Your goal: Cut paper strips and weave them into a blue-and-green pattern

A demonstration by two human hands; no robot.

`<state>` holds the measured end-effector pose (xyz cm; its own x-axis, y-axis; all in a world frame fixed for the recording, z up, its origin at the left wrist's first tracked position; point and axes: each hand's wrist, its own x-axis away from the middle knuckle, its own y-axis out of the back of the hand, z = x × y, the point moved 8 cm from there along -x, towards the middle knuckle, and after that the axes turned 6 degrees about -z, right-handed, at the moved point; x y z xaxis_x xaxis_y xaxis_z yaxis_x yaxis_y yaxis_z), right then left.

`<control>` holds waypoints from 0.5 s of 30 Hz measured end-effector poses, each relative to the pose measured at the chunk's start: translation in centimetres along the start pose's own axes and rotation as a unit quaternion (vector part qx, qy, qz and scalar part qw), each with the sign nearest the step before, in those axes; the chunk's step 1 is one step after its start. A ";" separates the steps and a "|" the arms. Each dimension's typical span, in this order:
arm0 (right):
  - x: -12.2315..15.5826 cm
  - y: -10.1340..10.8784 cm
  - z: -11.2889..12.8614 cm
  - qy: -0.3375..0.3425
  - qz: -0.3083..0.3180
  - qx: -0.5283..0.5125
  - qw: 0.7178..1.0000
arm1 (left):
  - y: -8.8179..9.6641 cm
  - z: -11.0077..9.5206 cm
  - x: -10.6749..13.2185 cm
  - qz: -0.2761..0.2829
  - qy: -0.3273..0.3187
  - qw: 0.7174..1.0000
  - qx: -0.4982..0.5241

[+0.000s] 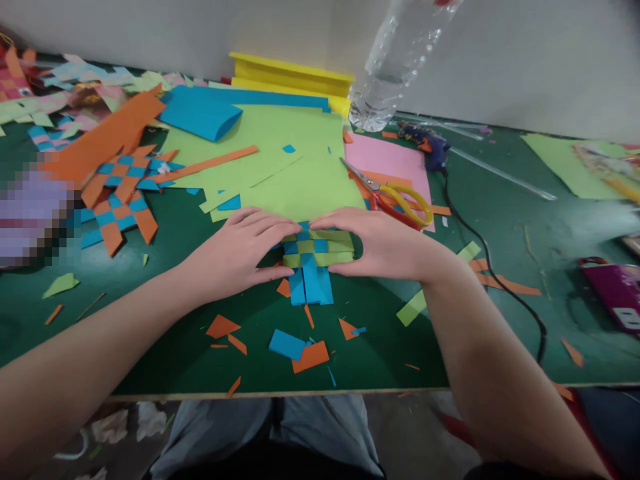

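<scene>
A woven piece of blue and light green paper strips (314, 247) lies in front of me, with blue strip ends hanging toward the table's front edge. My left hand (243, 250) is closed around its left side, thumb below and fingertips on the top edge. On the right side, my right hand (383, 243) grips it the same way, the thumb and fingers curled around the green strip ends. Directly beyond both hands lies a light green sheet (280, 160). Scissors with yellow and red handles (390, 193) rest just past my right hand.
Orange and blue woven paper shapes (120, 187) lie at the left. Behind stand a water bottle (395, 67) and folded yellow paper (293, 73). A glue gun (433, 147) trails a black cord (480, 240) at the right. Paper scraps (310, 357) dot the green table's front.
</scene>
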<state>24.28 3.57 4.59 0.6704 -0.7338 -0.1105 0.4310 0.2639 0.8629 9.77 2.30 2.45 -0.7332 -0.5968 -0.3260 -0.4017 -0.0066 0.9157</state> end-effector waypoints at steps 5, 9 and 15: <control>0.1 0.1 0.1 0.001 0.004 -0.007 1.000 | 0.3 0.4 0.1 0.018 0.010 1.000 0.008; 0.1 0.5 0.4 0.004 -0.016 -0.008 1.000 | 0.6 0.8 0.2 0.016 0.009 1.000 0.004; 0.0 0.1 0.2 0.011 0.001 -0.004 1.000 | 0.4 0.9 0.3 0.028 0.012 1.000 0.005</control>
<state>24.23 3.45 4.82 0.6840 -0.7196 -0.1193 0.4345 0.2705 0.8591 8.91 2.88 2.55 -0.7419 -0.6147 -0.2679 -0.3652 0.0353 0.9303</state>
